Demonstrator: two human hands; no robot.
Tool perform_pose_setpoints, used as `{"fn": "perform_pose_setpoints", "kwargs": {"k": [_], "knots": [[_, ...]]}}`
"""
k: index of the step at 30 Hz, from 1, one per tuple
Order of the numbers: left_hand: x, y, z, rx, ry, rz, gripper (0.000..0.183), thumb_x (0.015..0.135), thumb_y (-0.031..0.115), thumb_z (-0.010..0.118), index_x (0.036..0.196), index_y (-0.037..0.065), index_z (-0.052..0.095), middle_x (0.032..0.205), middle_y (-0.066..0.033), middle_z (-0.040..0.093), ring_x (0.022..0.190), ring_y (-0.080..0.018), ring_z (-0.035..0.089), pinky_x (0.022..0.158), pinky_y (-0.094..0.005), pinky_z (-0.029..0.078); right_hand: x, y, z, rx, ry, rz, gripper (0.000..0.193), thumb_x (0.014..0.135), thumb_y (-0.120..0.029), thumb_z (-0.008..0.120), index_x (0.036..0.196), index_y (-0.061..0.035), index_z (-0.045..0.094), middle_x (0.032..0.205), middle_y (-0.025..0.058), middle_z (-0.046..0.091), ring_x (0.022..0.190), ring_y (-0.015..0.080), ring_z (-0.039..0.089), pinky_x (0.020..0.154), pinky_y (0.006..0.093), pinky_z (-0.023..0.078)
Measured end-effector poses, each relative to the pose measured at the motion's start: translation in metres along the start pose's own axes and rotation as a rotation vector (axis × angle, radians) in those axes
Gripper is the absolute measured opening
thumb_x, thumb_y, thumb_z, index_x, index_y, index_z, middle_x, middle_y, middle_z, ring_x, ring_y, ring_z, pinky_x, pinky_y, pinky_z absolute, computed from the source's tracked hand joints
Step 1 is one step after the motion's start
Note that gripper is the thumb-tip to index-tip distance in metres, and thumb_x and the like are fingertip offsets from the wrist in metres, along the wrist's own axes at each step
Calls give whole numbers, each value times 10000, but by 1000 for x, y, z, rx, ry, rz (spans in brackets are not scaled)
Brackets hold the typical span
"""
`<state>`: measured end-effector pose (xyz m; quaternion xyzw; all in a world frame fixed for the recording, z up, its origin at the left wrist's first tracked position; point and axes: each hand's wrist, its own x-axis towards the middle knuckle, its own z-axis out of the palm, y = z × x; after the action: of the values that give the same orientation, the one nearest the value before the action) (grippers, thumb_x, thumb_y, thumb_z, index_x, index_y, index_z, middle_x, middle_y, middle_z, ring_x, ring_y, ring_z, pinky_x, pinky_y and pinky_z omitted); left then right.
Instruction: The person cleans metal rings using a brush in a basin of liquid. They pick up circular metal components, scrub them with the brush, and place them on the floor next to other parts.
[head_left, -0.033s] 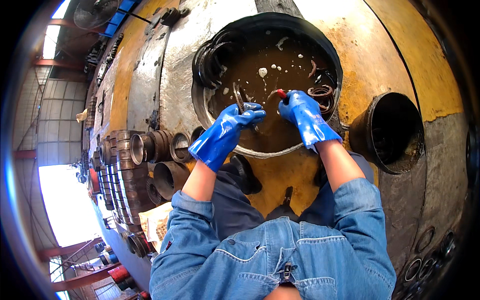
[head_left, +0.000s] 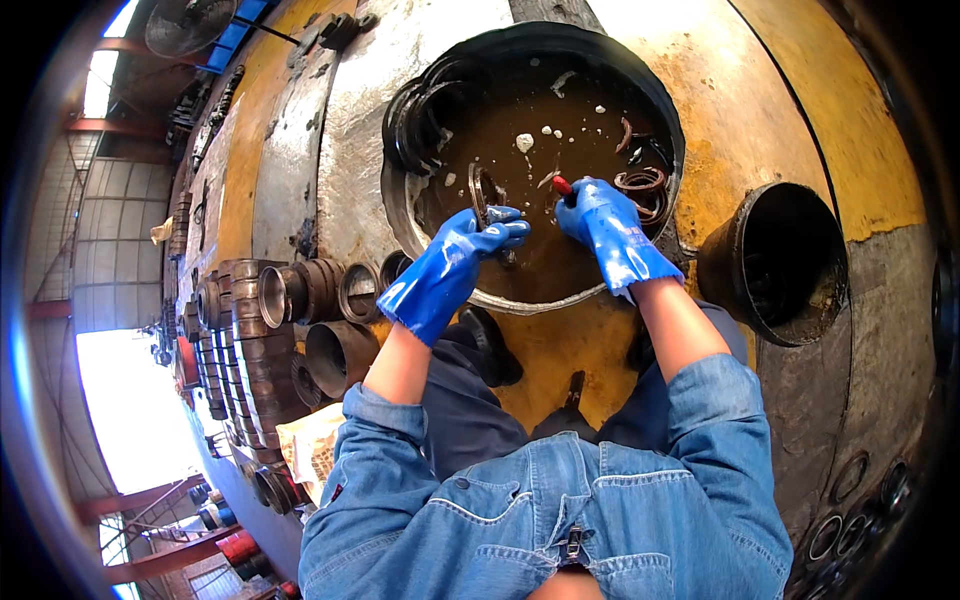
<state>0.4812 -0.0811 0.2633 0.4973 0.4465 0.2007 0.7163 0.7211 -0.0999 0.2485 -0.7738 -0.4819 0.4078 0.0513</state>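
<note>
Both my hands wear wet blue rubber gloves above a wide round tub of murky brown liquid. My left hand is closed round a dark metal ring, held on edge over the near left part of the tub. In my right hand is a tool with a red handle; a thin pale tip seems to point left, but its kind cannot be made out. Several dark rings lean on the tub's left wall. More rusty rings lie at its right side, beyond my right hand.
A dark open drum stands to the right of the tub. Stacked metal rings and cylinders line the left, with a short pipe piece nearest my left arm. Loose rings lie at lower right. Metal plates cover the floor.
The red handle has tilted a little more upright in my right hand. The ring in my left hand has turned slightly and shows more of its face.
</note>
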Motion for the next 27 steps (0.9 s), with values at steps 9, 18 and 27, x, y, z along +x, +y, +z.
{"fn": "perform_pose_setpoints", "kwargs": {"k": [9,18,27], "knots": [[-16,-9,4,-107,-50,18,516,984,168,706,1413,-74,551,1298,-216,686,1129,-276,697,999,-397,550,21,10,21,113,-11,-79,401,904,-389,646,1169,-117,774,1146,189,751,1106,378,708,964,444,567],[27,-50,-43,-139,118,118,482,1009,127,648,1431,-71,525,1310,-208,669,1189,-295,675,1059,-387,538,49,11,29,737,-12,-317,225,929,-247,655,905,-36,729,789,57,712,733,93,624,694,324,499],[43,-69,-63,-301,145,43,453,868,-83,616,1315,-19,644,1169,-109,718,1011,-202,683,926,-295,549,21,-64,59,587,-92,-594,270,937,-311,675,1087,-112,778,932,114,775,888,215,738,844,337,569]]}}
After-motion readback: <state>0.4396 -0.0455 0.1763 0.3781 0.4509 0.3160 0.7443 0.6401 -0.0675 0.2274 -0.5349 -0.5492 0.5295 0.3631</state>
